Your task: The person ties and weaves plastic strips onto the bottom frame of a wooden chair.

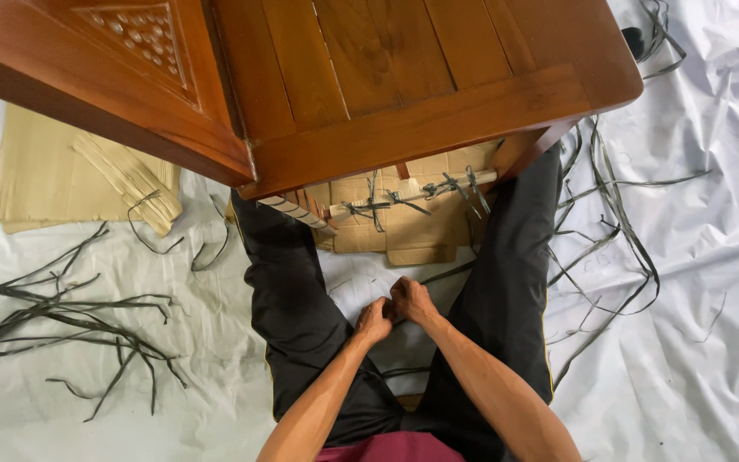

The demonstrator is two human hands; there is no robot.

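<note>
A: Down on the white sheet-covered floor (pixel 694 342), the person sits with legs in black trousers (pixel 292 291) spread under a polished brown wooden chair (pixel 404 94).

B: And the hands?

A: Left hand (pixel 373 322) and right hand (pixel 411 299) are pressed together between the knees, both curled tight. They seem to pinch a thin dark grey strap (pixel 446 272) that runs off toward the right leg, though what sits inside the fingers I cannot tell.

B: Around them?

A: More loose dark straps (pixel 62 308) lie scattered far left, others trail on the right. Flat tan cardboard (pixel 53 175) lies beyond the left knee, and a strap-tied cardboard bundle (pixel 404 214) sits under the chair's front rail.
</note>
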